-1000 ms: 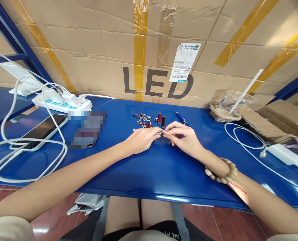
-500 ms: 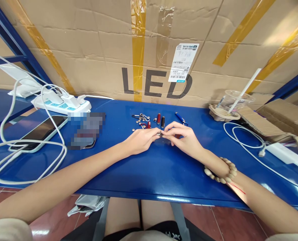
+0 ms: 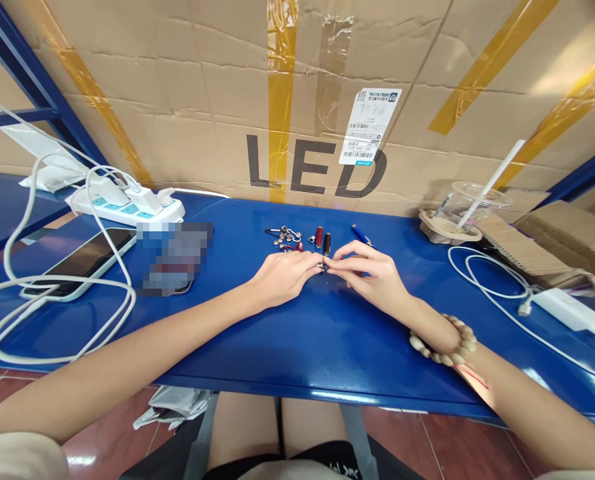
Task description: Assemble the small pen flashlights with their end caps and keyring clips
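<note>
My left hand (image 3: 285, 277) is closed, thumb and fingers pinching a small shiny metallic piece (image 3: 321, 265) that is mostly hidden. At the piece's right end, the thumb and index finger of my right hand (image 3: 375, 273) are pinched together, its other fingers curled. Just beyond the fingertips stand a red tube (image 3: 319, 237) and a black tube (image 3: 327, 244), both small. A blue tube (image 3: 361, 235) lies behind my right hand. Several small round metal cells (image 3: 290, 237), a dark clip (image 3: 272, 231) and a red part (image 3: 298, 247) lie behind my left hand.
On the left of the blue table (image 3: 277, 347) are a phone (image 3: 85, 260), a white power strip (image 3: 142, 212) and looped white cables (image 3: 127, 293). A plastic cup (image 3: 470, 200), a white adapter (image 3: 562, 307) and cardboard (image 3: 532, 247) are at right. A large carton (image 3: 202, 100) stands behind.
The view has shifted slightly. Both hands stay together at the same spot, with the fingertips a little closer around the small piece, and less of it shows.
</note>
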{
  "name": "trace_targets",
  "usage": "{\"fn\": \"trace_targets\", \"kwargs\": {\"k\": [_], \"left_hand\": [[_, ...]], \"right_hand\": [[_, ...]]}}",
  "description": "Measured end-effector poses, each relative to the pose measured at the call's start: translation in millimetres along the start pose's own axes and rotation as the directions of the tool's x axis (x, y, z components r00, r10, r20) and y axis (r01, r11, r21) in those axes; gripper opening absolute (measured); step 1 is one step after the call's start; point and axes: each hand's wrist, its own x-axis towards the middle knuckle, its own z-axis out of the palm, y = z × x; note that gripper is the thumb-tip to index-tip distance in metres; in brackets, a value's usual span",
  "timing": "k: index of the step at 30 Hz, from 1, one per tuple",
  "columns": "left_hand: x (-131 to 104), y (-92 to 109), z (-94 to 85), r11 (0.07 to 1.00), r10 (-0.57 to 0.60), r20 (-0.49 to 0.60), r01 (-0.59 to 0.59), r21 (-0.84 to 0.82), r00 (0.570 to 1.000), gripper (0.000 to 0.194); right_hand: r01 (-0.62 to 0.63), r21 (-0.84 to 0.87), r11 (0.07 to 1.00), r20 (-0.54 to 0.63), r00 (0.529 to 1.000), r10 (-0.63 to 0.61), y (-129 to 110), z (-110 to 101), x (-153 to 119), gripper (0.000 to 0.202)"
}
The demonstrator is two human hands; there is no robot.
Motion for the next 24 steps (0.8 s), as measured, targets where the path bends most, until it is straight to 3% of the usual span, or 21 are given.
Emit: {"fn": "trace_targets", "kwargs": {"k": [4, 14, 24], "left_hand": [[0.3, 0.3, -0.8, 1.000, 0.003, 0.014, -0.003, -0.026, 1.000, 0.031], [-1.9, -0.3, -2.9, 0.956, 0.053, 0.064, -0.032, -0.291, 0.997, 0.021], [-3.5, 0.3, -2.3, 0.973, 0.064, 0.057, -0.049, -0.226, 0.996, 0.020]], "right_hand": [[-0.009, -0.017, 1.000, 0.032, 0.999, 0.009, 0.8, -2.7, -0.2, 0.020], [-0.034, -0.003, 0.999, -0.010, 0.999, 0.034, -2.0, -0.1, -1.5, 0.018], [-0.078, 0.020, 0.997, -0.014, 0.997, 0.078, -3.3, 6.2, -5.1, 0.017]]}}
